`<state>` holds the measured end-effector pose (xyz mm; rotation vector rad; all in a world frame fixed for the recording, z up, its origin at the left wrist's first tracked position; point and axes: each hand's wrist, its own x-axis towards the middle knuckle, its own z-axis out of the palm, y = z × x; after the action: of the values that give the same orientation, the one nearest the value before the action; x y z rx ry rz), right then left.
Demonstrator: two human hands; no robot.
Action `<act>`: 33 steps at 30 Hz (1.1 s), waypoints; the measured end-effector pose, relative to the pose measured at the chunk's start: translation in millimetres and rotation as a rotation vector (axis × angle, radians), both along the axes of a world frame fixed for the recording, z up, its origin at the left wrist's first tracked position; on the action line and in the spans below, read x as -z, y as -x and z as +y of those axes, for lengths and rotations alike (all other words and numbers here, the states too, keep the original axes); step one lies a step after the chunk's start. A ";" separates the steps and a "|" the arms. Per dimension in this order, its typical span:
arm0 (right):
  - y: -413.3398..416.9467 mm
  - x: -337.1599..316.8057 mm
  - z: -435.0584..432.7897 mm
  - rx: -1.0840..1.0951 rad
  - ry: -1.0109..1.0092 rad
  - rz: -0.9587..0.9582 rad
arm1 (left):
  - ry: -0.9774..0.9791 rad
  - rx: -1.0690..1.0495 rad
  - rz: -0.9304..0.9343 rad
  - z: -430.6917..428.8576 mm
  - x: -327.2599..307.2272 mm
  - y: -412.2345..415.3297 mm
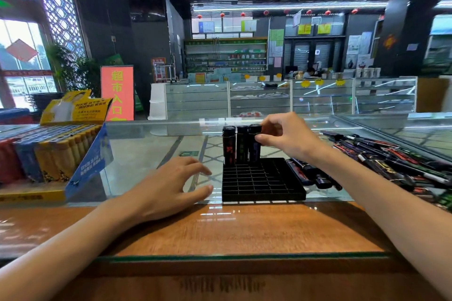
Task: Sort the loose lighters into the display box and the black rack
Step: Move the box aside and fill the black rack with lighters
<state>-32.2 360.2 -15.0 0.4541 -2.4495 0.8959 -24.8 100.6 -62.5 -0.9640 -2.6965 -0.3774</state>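
The right hand (pixel 288 137) pinched the top of the 3rd lighter (pixel 253 154), upright in the black rack's (pixel 261 183) back row. The left hand (pixel 168 186) lay open beside the rack. The lighter looked light, rigid and slick, so best gripped near its cap.

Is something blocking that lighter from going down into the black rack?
Nothing visible does. The right hand pinches the lighter at the back row of the black rack, beside two standing lighters; the slots in front look empty.
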 end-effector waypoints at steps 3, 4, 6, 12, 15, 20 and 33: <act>2.9 3.6 -1.4 -0.007 -0.051 0.021 | 0.014 0.002 0.006 1.4 -1.4 -1.7; 3.5 4.7 -2.0 -0.006 -0.050 0.027 | 0.020 0.002 0.012 1.8 -1.8 -2.3; 3.3 5.3 -2.0 -0.006 -0.039 0.019 | 0.021 0.007 0.024 2.0 -2.1 -3.9; -13.1 -12.0 9.5 -0.024 0.074 -0.031 | 0.046 -0.009 0.075 1.2 -2.2 -8.3; -33.9 -28.9 45.2 0.029 0.093 -0.005 | 0.008 0.020 0.151 2.0 -5.2 -14.3; -96.4 -21.6 166.4 0.381 -0.077 0.082 | -0.167 0.179 0.461 30.5 -25.5 -35.6; -158.8 60.8 284.1 0.671 -0.091 -0.041 | 0.074 -0.019 0.094 210.0 -49.6 -10.3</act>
<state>126.6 644.2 -75.8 -0.3541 -2.4271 0.5075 -14.6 310.6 -12.9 -0.9513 -2.6491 -0.2238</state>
